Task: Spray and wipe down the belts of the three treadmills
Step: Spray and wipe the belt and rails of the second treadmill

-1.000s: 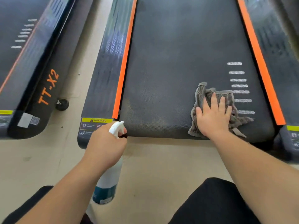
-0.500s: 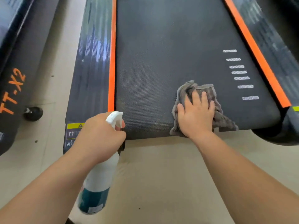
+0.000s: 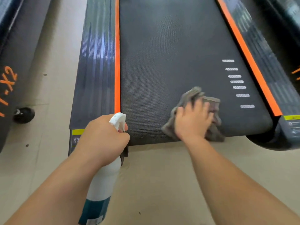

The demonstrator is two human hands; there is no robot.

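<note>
The middle treadmill's black belt (image 3: pixel 162 62) runs away from me between two orange strips. A crumpled grey cloth (image 3: pixel 194 95) lies on the belt's near end, right of centre. My right hand (image 3: pixel 193 120) presses on the cloth with fingers spread, blurred by motion. My left hand (image 3: pixel 103 138) grips the neck of a white spray bottle (image 3: pixel 103 181) with a teal label; its white nozzle sticks out above my fist, over the belt's near left corner.
The left side rail (image 3: pixel 95 70) carries a yellow warning sticker at its near end. A second treadmill (image 3: pixel 14 65) with orange lettering and a small black wheel (image 3: pixel 23 115) stands at the left. Another treadmill's edge (image 3: pixel 289 21) shows at the right. Beige floor (image 3: pixel 162 176) lies between me and the belt.
My right hand has slid the cloth leftwards along the belt's near end over the last second. The left hand kept hold of the bottle. The view shifted.
</note>
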